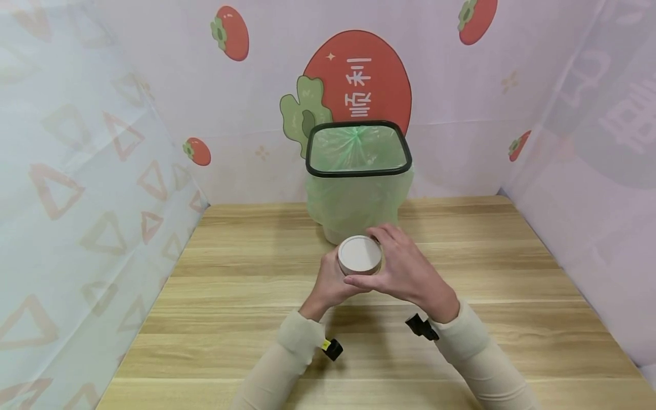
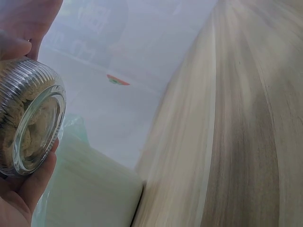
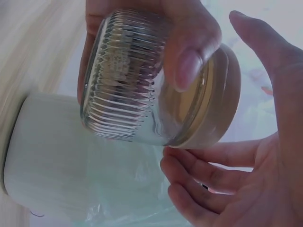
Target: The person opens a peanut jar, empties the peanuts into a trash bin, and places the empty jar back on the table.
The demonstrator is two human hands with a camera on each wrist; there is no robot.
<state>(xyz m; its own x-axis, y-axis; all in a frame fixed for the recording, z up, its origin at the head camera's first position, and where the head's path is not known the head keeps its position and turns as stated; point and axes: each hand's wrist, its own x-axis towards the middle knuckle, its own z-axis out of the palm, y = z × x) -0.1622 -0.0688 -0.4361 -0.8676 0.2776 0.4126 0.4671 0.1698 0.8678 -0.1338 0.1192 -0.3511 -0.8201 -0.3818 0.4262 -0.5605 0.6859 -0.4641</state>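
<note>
A ribbed clear glass jar [image 3: 120,90] with a pale round lid [image 1: 360,254] is held above the table, just in front of the bin. My left hand [image 1: 332,283] grips the jar's body, its thumb lying along the glass near the lid. Tan and darker contents show through the glass, their kind unclear. Around the lid is my right hand [image 1: 410,267], thumb and fingers spread. In the right wrist view its fingertips [image 3: 177,158] are right at the lid's edge, while the thumb stands apart from it.
Behind the hands stands a white bin [image 1: 335,234] with a black rim [image 1: 359,173] and a green plastic bag [image 1: 353,199] lining it. It stands on a wood-grain table [image 1: 246,296]. Printed cloth walls [image 1: 446,102] close off the back and both sides.
</note>
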